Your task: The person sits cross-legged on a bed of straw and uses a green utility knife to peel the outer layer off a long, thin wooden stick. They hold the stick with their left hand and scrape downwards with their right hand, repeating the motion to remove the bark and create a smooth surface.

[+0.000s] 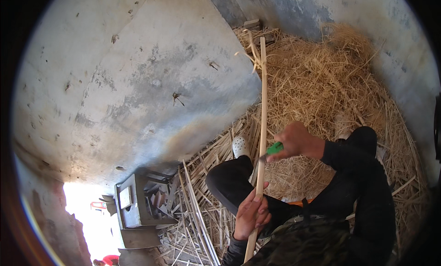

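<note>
A long pale strip of wood or bamboo point(263, 96) slants up and away from my lap, its far end near the wall corner. Low on the strip, my left hand point(251, 213) is closed around it. Farther up, my right hand point(296, 141) grips a green-handled knife point(275, 148), whose dark blade meets the strip from the right side. Loose curled shavings point(252, 52) cling beside the strip's far end. The blade's tip is too small to make out.
Heaped shavings point(317, 86) cover the floor ahead and to the right, up against the wall point(376, 17). Long thin strips point(197, 215) lie on the left, beside a worn cabinet point(133, 206). A white clog point(240, 147) shows by my bent left knee. Bright light enters through an opening point(87, 211).
</note>
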The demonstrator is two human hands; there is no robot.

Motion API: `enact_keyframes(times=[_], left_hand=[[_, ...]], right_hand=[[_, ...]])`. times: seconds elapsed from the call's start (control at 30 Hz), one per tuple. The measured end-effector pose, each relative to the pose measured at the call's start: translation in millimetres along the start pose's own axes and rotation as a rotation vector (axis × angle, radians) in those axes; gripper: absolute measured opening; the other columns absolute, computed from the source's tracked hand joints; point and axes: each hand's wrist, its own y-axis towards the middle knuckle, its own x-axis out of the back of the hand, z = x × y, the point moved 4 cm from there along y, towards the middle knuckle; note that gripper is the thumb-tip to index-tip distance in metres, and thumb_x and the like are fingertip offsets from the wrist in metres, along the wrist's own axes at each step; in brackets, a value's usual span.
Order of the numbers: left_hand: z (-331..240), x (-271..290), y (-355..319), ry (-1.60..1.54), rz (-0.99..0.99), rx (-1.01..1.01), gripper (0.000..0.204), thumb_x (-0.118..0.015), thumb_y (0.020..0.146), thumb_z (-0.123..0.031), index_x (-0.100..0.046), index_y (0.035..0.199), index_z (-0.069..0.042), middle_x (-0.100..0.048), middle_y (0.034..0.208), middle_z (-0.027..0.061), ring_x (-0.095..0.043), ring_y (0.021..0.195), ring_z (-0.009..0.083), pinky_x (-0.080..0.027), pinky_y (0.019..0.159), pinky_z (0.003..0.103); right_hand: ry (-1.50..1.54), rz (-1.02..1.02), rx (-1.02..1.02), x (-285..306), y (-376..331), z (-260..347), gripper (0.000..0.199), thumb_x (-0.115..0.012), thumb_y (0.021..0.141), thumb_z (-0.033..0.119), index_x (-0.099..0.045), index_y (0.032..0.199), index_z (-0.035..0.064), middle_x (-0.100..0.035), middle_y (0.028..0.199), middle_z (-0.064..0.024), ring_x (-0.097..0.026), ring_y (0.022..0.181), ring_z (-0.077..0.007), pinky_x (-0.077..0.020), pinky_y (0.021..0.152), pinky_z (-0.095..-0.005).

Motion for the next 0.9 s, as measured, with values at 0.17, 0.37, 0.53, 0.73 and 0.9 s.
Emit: enact_keyframes(times=[0.17, 0.37, 0.53, 0.73, 0.9], left_hand=[[4.0, -1.6, -1.7, 0.029, 0.011, 0.015, 0.044, -0.036, 0.103, -0.019, -0.032, 0.143, -0.001, -0.039, 0.070, 0.0000, -0.028, 0.041, 0.0047, -0.032, 0.044, 0.022], [8.3, -3.7, -7.3, 0.001, -0.014, 0.054, 0.044, -0.038, 0.103, -0.019, -0.033, 0.142, -0.001, -0.039, 0.070, 0.0001, -0.028, 0.041, 0.0051, -0.031, 0.044, 0.021], [12.2, -1.5, -6.2, 0.046, 0.036, 0.017, 0.044, -0.038, 0.103, -0.020, -0.032, 0.143, -0.002, -0.039, 0.070, 0.0000, -0.028, 0.042, 0.0050, -0.033, 0.045, 0.022], [29.4, -2.9, -24.2, 0.126, 0.053, 0.111, 0.044, -0.037, 0.103, -0.022, -0.033, 0.141, -0.001, -0.040, 0.068, -0.0014, -0.030, 0.040, 0.0050, -0.035, 0.044, 0.022], [29.5, 0.3, -9.7, 0.205, 0.065, 0.091, 0.042, -0.038, 0.103, -0.022, -0.036, 0.140, -0.002, -0.041, 0.068, -0.0016, -0.031, 0.040, 0.0052, -0.036, 0.044, 0.021]], right_hand=[[0.082, 0.090, -0.205, -0.2, 6.5, -30.1, 0.078, -0.049, 0.070, 0.086, -0.063, 0.051, 0.0116, -0.043, 0.037, -0.0027, -0.048, 0.033, -0.0195, -0.0350, 0.035, -0.0328], [-0.030, 0.041, -0.083, 2.5, 2.6, -28.6, 0.083, -0.042, 0.070, 0.089, -0.060, 0.048, 0.0110, -0.040, 0.037, -0.0034, -0.047, 0.035, -0.0195, -0.0319, 0.034, -0.0352], [-0.087, -0.042, -0.125, -12.5, 9.9, -61.4, 0.079, -0.036, 0.075, 0.088, -0.043, 0.044, 0.0158, -0.028, 0.039, 0.0042, -0.028, 0.033, -0.0120, -0.0238, 0.034, -0.0317], [-0.215, -0.107, -0.521, 30.2, 18.2, -170.7, 0.071, -0.041, 0.083, 0.078, -0.034, 0.047, 0.0175, -0.024, 0.045, 0.0066, -0.024, 0.036, -0.0095, -0.0178, 0.033, -0.0289], [-0.111, -0.043, -0.595, 31.3, 20.6, -173.8, 0.071, -0.042, 0.084, 0.077, -0.031, 0.047, 0.0174, -0.023, 0.045, 0.0063, -0.018, 0.036, -0.0093, -0.0142, 0.035, -0.0300]])
